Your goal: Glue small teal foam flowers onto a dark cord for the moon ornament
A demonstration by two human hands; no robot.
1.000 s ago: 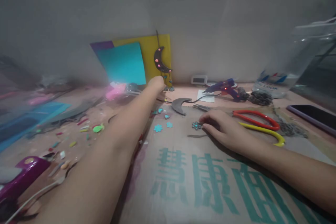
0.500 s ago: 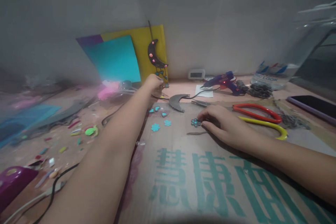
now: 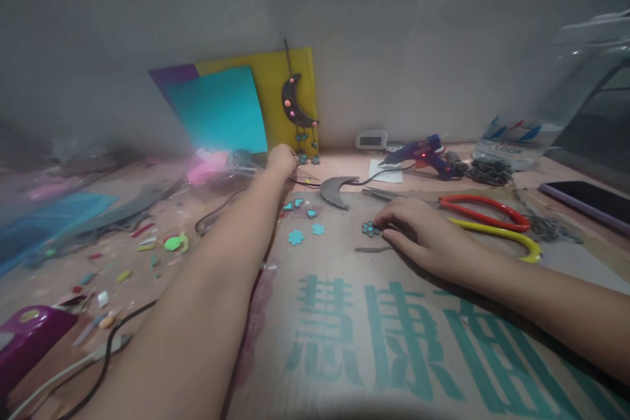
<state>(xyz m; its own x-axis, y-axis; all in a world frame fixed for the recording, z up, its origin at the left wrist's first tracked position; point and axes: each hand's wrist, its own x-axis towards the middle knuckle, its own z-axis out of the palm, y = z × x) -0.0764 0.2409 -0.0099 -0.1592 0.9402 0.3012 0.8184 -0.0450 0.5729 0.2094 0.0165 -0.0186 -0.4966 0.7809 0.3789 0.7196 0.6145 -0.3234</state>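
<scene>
Our right hand (image 3: 413, 233): fingertips at edge of turquoise-and-grey flower (image 3: 369, 228), right of frame centre. Our left hand (image 3: 283, 161): left of centre, beside crescent-moon hanging (image 3: 294, 107). Hands apart; whether either grips, we cannot tell.

Bare cardboard (image 3: 327, 258) leaves a hand room to pass between the left arm (image 3: 216, 262) and right hand (image 3: 420, 233), over two flat flowers (image 3: 296, 237), while a grey moon (image 3: 333, 192), pliers (image 3: 480, 200) and glue gun (image 3: 417, 153) obstruct the back and scraps (image 3: 172, 244) the left.
</scene>
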